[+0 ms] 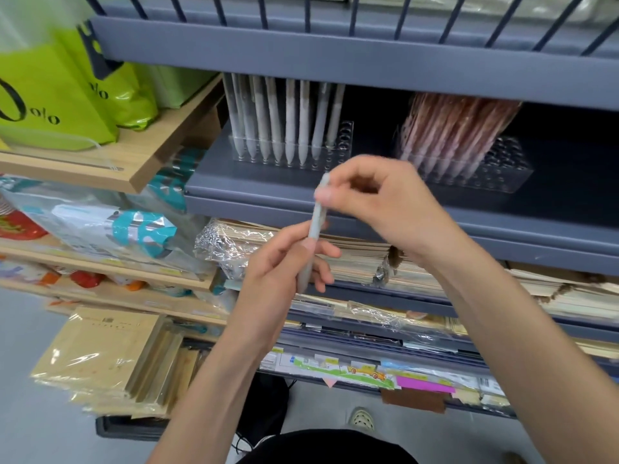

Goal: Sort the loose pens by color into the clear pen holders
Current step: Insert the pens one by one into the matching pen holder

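While left hand (pixel 278 269) grips barrel of pale grey pen (pixel 315 226) and right hand (pixel 385 209) pinches top, I judge sorting well along: pale holder (pixel 340 144) and pink holder (pixel 502 169) beyond hands part-filled, pen unplaced.

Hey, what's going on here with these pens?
A person holds one pale grey pen in front of a grey shelf. The left hand grips its lower part and the right hand pinches its upper end. Behind stand two clear holders: the left holder has whitish pens, the right holder has pinkish pens. The held pen is in neither yet.
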Demonstrator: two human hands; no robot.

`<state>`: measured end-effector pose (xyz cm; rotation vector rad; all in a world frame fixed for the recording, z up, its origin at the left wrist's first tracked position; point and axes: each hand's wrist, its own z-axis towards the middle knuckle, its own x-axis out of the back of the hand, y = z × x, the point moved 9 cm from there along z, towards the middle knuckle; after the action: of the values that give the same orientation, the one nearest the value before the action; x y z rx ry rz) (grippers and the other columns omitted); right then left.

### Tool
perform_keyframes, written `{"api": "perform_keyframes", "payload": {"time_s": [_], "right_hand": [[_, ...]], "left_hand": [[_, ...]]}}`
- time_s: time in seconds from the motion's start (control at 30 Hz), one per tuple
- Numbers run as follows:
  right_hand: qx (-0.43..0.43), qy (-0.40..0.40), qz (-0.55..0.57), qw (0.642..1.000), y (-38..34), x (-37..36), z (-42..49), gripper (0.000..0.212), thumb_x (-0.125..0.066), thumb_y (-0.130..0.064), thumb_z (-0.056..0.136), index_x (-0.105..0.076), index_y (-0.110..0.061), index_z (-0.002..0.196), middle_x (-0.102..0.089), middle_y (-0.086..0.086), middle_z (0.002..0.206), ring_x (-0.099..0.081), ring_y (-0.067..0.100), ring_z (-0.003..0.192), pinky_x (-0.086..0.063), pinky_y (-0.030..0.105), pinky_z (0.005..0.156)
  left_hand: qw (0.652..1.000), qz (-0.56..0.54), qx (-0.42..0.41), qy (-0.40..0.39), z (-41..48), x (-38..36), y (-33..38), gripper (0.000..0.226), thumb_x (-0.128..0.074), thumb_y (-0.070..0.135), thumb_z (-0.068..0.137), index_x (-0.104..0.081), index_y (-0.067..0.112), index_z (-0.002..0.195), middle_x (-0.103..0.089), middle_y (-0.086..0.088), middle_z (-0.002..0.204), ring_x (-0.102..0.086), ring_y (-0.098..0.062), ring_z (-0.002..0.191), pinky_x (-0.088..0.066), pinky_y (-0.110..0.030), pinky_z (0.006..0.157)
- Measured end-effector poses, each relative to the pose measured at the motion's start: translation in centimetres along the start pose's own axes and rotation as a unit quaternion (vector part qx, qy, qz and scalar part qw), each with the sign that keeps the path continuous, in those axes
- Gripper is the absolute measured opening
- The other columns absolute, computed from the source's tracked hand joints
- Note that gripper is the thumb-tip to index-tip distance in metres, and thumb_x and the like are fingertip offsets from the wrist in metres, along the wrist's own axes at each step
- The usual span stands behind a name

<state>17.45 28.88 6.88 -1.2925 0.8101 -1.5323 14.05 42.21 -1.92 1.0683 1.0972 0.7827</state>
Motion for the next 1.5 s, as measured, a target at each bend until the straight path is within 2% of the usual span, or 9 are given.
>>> {"api": "perform_keyframes", "payload": {"time_s": [0.1, 0.27, 0.4, 0.6, 0.7, 0.83, 1.0, 1.13, 1.5], "right_hand": [[-0.006, 0.118, 0.096, 0.988, 0.6, 3.1, -0.1, 0.021, -0.075, -0.023, 0.085, -0.069, -0.005, 0.095, -0.069, -0.001, 0.080, -0.060, 0.005, 0.066, -0.048, 0.019, 0.058], [-0.013, 0.006, 0.067, 0.998, 1.4, 0.4, -0.8, 0.014, -0.073, -0.008, 0.086, -0.068, -0.006, 0.099, -0.072, 0.007, 0.081, -0.065, 0.013, 0.064, -0.053, 0.025, 0.058], [-0.013, 0.041, 0.062, 0.997, 1.4, 1.2, -0.2, 0.012, -0.071, -0.008, 0.088, -0.067, -0.003, 0.098, -0.073, 0.006, 0.082, -0.069, 0.015, 0.068, -0.055, 0.023, 0.063], [0.032, 0.227, -0.029, 0.973, -0.2, 5.0, 1.6, 0.017, -0.064, -0.018, 0.090, -0.057, -0.031, 0.083, -0.072, -0.004, 0.079, -0.071, 0.012, 0.078, -0.057, 0.042, 0.080], [0.044, 0.246, -0.049, 0.967, -0.2, 4.8, 3.0, 0.017, -0.061, -0.020, 0.091, -0.053, -0.034, 0.083, -0.070, -0.004, 0.086, -0.068, 0.015, 0.085, -0.054, 0.044, 0.085], [0.057, 0.232, -0.114, 0.964, 0.4, 3.9, 5.1, 0.002, -0.058, -0.023, 0.090, -0.056, -0.024, 0.092, -0.068, -0.003, 0.087, -0.067, 0.016, 0.086, -0.054, 0.040, 0.084], [0.035, 0.205, -0.199, 0.958, 0.6, 3.3, 7.1, 0.017, -0.057, -0.019, 0.090, -0.063, -0.006, 0.101, -0.061, -0.005, 0.085, -0.067, 0.030, 0.090, -0.053, 0.045, 0.085], [0.003, 0.210, -0.274, 0.939, 0.7, 3.3, 7.9, 0.016, -0.061, -0.021, 0.091, -0.068, -0.010, 0.100, -0.072, -0.001, 0.091, -0.068, 0.022, 0.091, -0.047, 0.026, 0.081], [-0.064, 0.205, -0.332, 0.919, 0.8, 3.0, 8.2, 0.018, -0.060, -0.028, 0.094, -0.071, -0.018, 0.103, -0.073, 0.004, 0.107, -0.064, 0.025, 0.107, -0.047, 0.026, 0.092]], "left_hand": [[0.999, 0.012, -0.012, 0.046, 0.1, 0.2, -0.3, 0.021, -0.053, 0.012, 0.101, -0.065, 0.008, 0.118, -0.072, -0.007, 0.092, -0.061, -0.020, 0.066, -0.052, -0.028, 0.059], [0.990, 0.098, -0.056, 0.084, 0.5, 0.2, 0.6, 0.025, -0.049, 0.010, 0.103, -0.064, 0.007, 0.122, -0.073, -0.003, 0.093, -0.063, -0.020, 0.068, -0.054, -0.029, 0.060], [0.953, 0.256, -0.142, 0.073, 0.9, -0.2, 3.0, 0.026, -0.052, 0.018, 0.104, -0.064, 0.022, 0.126, -0.073, 0.005, 0.103, -0.067, -0.013, 0.094, -0.056, -0.030, 0.081], [0.750, 0.576, -0.303, 0.119, 3.7, 2.2, 4.1, 0.032, -0.051, 0.026, 0.100, -0.066, 0.009, 0.123, -0.065, -0.004, 0.125, -0.055, -0.023, 0.125, -0.036, -0.043, 0.110], [0.693, 0.628, -0.328, 0.131, 4.4, 3.2, 1.6, 0.039, -0.050, 0.022, 0.099, -0.061, 0.003, 0.131, -0.060, -0.013, 0.136, -0.050, -0.030, 0.132, -0.027, -0.048, 0.117], [0.679, 0.600, -0.390, 0.163, 4.8, 3.7, 0.8, 0.039, -0.046, 0.021, 0.097, -0.061, 0.005, 0.130, -0.061, -0.013, 0.134, -0.050, -0.029, 0.131, -0.025, -0.046, 0.117], [0.654, 0.606, -0.419, 0.171, 5.2, 3.8, 0.2, 0.042, -0.040, 0.025, 0.098, -0.059, 0.007, 0.131, -0.060, -0.013, 0.134, -0.048, -0.028, 0.131, -0.022, -0.045, 0.118], [0.641, 0.610, -0.430, 0.179, 5.4, 3.8, 0.0, 0.043, -0.037, 0.026, 0.098, -0.059, 0.007, 0.130, -0.061, -0.014, 0.133, -0.049, -0.029, 0.129, -0.024, -0.046, 0.117], [0.624, 0.621, -0.439, 0.179, 5.5, 3.8, 0.0, 0.046, -0.036, 0.029, 0.098, -0.060, 0.006, 0.130, -0.062, -0.015, 0.133, -0.049, -0.030, 0.129, -0.024, -0.044, 0.117]]}}
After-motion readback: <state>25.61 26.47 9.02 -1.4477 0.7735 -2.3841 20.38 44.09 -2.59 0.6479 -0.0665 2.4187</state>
